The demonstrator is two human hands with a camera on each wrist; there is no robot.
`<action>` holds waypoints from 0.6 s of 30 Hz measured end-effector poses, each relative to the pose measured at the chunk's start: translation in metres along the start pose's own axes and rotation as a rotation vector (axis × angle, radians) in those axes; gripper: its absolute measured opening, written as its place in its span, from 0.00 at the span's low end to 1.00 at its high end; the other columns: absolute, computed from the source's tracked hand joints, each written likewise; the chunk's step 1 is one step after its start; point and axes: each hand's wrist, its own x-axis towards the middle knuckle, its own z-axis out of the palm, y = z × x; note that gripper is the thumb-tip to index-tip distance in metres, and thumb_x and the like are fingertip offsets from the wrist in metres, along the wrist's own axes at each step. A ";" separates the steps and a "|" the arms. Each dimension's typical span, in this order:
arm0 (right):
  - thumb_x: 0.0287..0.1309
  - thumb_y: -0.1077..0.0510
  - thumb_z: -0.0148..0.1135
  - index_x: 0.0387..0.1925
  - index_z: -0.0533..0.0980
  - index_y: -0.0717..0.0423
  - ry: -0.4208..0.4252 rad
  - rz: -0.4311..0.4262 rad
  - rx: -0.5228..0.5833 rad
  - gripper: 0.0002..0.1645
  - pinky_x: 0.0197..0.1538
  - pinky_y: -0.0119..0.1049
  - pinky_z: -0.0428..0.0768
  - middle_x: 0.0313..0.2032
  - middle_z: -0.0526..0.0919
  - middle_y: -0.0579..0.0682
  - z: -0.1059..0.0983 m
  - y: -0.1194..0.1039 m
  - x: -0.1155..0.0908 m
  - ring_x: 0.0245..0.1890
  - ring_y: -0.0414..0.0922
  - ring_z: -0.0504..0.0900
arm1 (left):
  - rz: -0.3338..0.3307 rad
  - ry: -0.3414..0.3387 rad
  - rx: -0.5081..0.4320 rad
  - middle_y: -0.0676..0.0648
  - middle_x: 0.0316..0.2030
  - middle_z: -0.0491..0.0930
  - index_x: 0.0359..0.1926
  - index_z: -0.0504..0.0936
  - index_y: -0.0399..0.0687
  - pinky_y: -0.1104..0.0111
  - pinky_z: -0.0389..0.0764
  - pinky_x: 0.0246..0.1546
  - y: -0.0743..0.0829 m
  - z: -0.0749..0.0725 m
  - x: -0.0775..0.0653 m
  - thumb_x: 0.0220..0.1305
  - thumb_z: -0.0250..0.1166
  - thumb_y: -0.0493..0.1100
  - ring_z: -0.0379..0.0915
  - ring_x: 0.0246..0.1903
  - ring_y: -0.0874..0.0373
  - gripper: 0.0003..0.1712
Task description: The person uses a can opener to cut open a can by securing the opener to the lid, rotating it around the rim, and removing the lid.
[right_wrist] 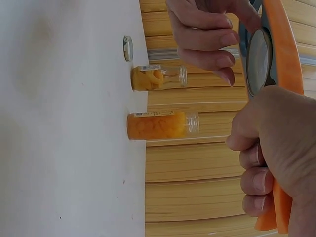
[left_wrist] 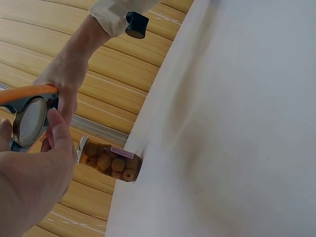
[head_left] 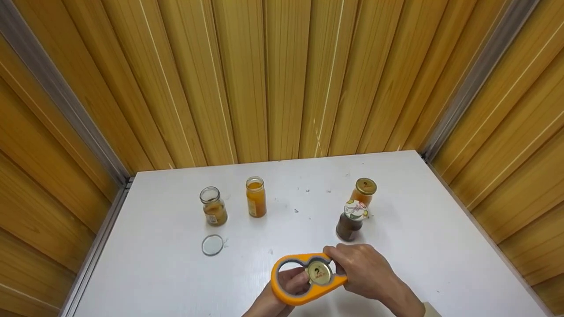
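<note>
My right hand [head_left: 370, 268] grips the handle end of an orange and grey jar opener [head_left: 328, 288] held above the table. A gold jar lid [head_left: 319, 273] sits in the opener's smaller ring, its pale inner side [right_wrist: 259, 61] facing down in the right wrist view. From below and the left, my left hand [head_left: 294, 281] reaches up, its thumb showing through the larger ring and pinching the lid's edge. Just beyond the right hand stands a closed jar of dark round fruit [left_wrist: 113, 163] with a white patterned lid [head_left: 356, 210].
Behind the dark jar is a gold-lidded jar [head_left: 365, 186]. Further left stand two lidless jars, one tall with orange fruit [head_left: 257, 200], one partly filled with yellow pieces [head_left: 216, 213]. A loose lid [head_left: 213, 245] lies on the white table [head_left: 154, 264]. Wood-patterned walls [head_left: 286, 88] surround it.
</note>
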 end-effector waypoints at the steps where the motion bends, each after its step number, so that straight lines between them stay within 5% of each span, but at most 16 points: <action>1: 0.36 0.67 0.70 0.37 0.71 0.40 -0.004 0.003 -0.005 0.27 0.22 0.25 0.68 0.21 0.71 0.34 0.000 0.000 0.000 0.18 0.31 0.64 | 0.001 0.003 -0.002 0.42 0.48 0.78 0.57 0.72 0.38 0.57 0.68 0.55 0.000 0.000 0.000 0.61 0.60 0.56 0.75 0.46 0.50 0.31; 18: 0.36 0.67 0.70 0.38 0.72 0.40 -0.005 0.003 -0.032 0.27 0.23 0.27 0.70 0.22 0.72 0.34 0.008 0.000 -0.001 0.18 0.30 0.64 | 0.074 -0.003 -0.019 0.38 0.45 0.80 0.52 0.76 0.36 0.65 0.77 0.46 -0.003 0.002 0.006 0.63 0.60 0.50 0.78 0.42 0.52 0.24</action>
